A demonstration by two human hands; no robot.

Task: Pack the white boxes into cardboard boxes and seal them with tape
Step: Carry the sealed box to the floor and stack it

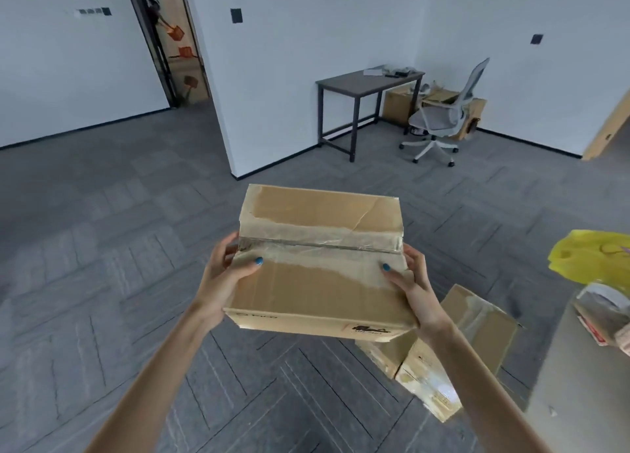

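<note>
Partly behind taped cardboard box (317, 292), fingers of left hand (221, 278), right hand (414, 278).

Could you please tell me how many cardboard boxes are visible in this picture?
6: one held box gripped by the left hand and right hand; three floor boxes piled at right; two desk boxes by the far desk. Others may be hidden.

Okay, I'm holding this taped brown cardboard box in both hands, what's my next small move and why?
Probably lower the brown cardboard box to the right, beside the taped cardboard boxes on the grey carpet. Clear tape already covers its closed top seam, and the left hand and right hand grip its ends in mid-air, so it looks sealed and ready to set down.
</note>
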